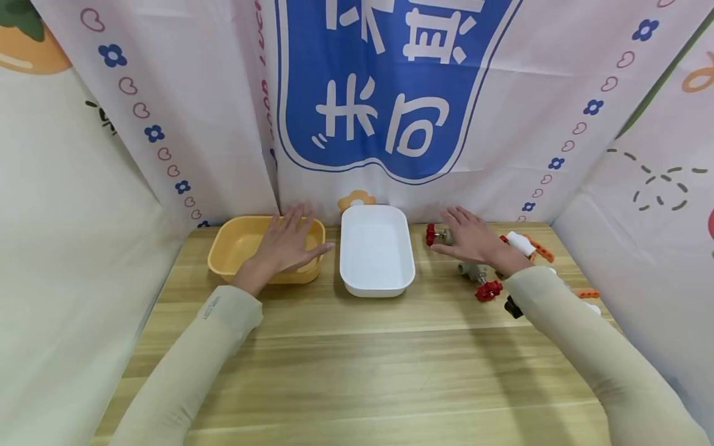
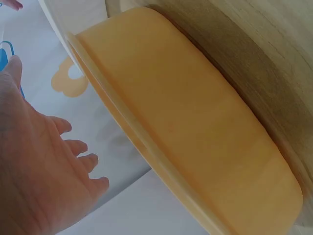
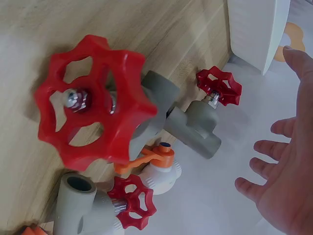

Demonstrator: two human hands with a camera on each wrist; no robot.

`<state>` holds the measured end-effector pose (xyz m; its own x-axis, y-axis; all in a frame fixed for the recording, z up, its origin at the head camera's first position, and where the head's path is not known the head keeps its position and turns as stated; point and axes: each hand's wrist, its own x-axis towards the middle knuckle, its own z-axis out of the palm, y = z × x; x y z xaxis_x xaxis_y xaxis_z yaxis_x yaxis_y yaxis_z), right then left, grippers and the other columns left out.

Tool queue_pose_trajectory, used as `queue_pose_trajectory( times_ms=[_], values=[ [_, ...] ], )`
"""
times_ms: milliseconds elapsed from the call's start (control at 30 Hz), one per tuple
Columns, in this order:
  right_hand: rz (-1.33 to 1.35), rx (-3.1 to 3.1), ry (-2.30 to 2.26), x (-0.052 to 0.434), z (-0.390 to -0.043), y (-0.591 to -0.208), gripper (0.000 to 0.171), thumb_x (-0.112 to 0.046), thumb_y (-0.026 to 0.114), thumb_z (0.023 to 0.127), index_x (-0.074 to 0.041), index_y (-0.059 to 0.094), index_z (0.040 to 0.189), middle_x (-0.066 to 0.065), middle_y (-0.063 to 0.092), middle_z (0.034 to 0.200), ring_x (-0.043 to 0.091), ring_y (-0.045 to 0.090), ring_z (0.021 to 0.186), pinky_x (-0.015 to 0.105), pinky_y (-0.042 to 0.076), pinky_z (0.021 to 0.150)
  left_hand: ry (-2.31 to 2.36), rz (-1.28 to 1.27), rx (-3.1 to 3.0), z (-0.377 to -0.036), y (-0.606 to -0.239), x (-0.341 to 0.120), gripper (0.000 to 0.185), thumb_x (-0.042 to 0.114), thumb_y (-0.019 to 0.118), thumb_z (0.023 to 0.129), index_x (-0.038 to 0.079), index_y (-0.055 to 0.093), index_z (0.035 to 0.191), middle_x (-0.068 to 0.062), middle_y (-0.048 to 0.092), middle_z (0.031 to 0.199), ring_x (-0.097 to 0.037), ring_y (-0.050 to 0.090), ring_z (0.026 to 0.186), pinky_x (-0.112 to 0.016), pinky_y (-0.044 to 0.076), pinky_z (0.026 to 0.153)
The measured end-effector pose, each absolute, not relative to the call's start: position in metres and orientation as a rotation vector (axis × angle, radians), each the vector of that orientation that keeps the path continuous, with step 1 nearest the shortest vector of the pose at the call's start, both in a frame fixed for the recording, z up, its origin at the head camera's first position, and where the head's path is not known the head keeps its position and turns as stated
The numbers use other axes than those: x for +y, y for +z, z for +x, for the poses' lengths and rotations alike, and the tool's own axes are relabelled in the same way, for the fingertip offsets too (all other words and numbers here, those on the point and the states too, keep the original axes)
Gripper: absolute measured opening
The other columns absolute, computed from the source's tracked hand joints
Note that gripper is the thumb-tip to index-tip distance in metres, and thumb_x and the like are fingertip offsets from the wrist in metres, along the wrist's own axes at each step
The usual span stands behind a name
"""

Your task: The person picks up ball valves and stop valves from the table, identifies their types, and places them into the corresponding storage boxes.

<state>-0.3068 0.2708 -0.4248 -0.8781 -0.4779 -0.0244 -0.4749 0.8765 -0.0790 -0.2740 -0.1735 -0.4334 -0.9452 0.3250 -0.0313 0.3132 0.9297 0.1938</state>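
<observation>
Bare skin and spread fingers are what I read on both sides: my left hand [image 1: 287,244] hovers flat and open over the yellow tub [image 1: 234,248], fingers straight and slightly fanned, holding nothing. From the left wrist view the palm [image 2: 34,166] sits beside the tub's outer wall [image 2: 195,132], and I cannot tell whether skin touches the rim. My right hand [image 1: 474,238] is likewise open, fingers relaxed and apart, held over a cluster of grey pipe valves with red handwheels. 1 valve [image 1: 437,235] peeks out just past my fingertips, another [image 1: 482,282] lies near my wrist on the table. In the right wrist view I count 4 red handwheels; the biggest [image 3: 90,105] fills the near side, a smaller one [image 3: 219,86] tops a grey body [image 3: 198,129] closer to my fingers [image 3: 281,181], none of them gripped. White valves with orange lever handles [image 1: 527,244] lie just right of my hand. Between the 2 hands stands a white tub [image 1: 376,254], just beside the yellow one. Everything rests on a wooden table [image 1: 357,371], with printed cloth [image 1: 390,93] hung behind.
</observation>
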Motion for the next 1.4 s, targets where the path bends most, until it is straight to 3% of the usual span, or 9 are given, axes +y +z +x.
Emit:
queue_pose_trajectory(
  times_ms=[233, 567, 1000, 1167, 1400],
  values=[
    [-0.746, 2.990, -0.087, 0.279, -0.300, -0.422, 0.098, -0.064, 0.062, 0.099, 0.001, 0.029, 0.165, 0.028, 0.031, 0.168, 0.051, 0.031, 0.153, 0.072, 0.033, 0.120, 0.281, 0.522, 3.033, -0.276, -0.436, -0.168, 0.109, 0.086, 0.030, 0.097, 0.008, 0.016, 0.170, -0.021, 0.007, 0.177, -0.041, 0.007, 0.164, -0.061, 0.000, 0.132],
    [-0.779, 3.010, -0.102, 0.290, -0.291, -0.421, 0.092, -0.059, 0.067, 0.098, 0.000, 0.037, 0.162, 0.029, 0.039, 0.164, 0.052, 0.038, 0.148, 0.070, 0.036, 0.119, 0.345, 0.553, 3.027, -0.272, -0.437, -0.152, 0.105, 0.079, 0.040, 0.099, 0.004, 0.020, 0.169, -0.022, 0.009, 0.177, -0.041, 0.008, 0.163, -0.059, 0.002, 0.132],
    [-0.818, 2.989, -0.045, 0.306, -0.286, -0.421, 0.088, -0.064, 0.063, 0.099, 0.001, 0.047, 0.156, 0.029, 0.047, 0.157, 0.050, 0.045, 0.143, 0.067, 0.039, 0.118, 0.442, 0.564, 3.032, -0.273, -0.436, -0.123, 0.107, 0.081, 0.037, 0.100, 0.004, 0.012, 0.170, -0.016, 0.004, 0.179, -0.037, 0.007, 0.165, -0.058, 0.005, 0.133],
    [-0.865, 2.971, -0.024, 0.311, -0.286, -0.420, 0.087, -0.064, 0.063, 0.099, 0.001, 0.048, 0.156, 0.027, 0.052, 0.150, 0.049, 0.051, 0.138, 0.065, 0.044, 0.114, 0.533, 0.564, 3.038, -0.271, -0.440, -0.114, 0.105, 0.077, 0.041, 0.101, 0.004, 0.011, 0.170, -0.014, 0.005, 0.179, -0.035, 0.007, 0.165, -0.056, 0.008, 0.133],
    [-0.922, 2.891, -0.012, 0.313, -0.285, -0.420, 0.080, -0.054, 0.069, 0.100, 0.002, 0.051, 0.153, 0.028, 0.052, 0.151, 0.048, 0.054, 0.135, 0.065, 0.048, 0.110, 0.593, 0.531, 3.032, -0.268, -0.445, -0.103, 0.103, 0.074, 0.042, 0.102, 0.002, 0.010, 0.170, -0.017, 0.004, 0.178, -0.034, 0.006, 0.165, -0.056, 0.010, 0.133]
  ],
)
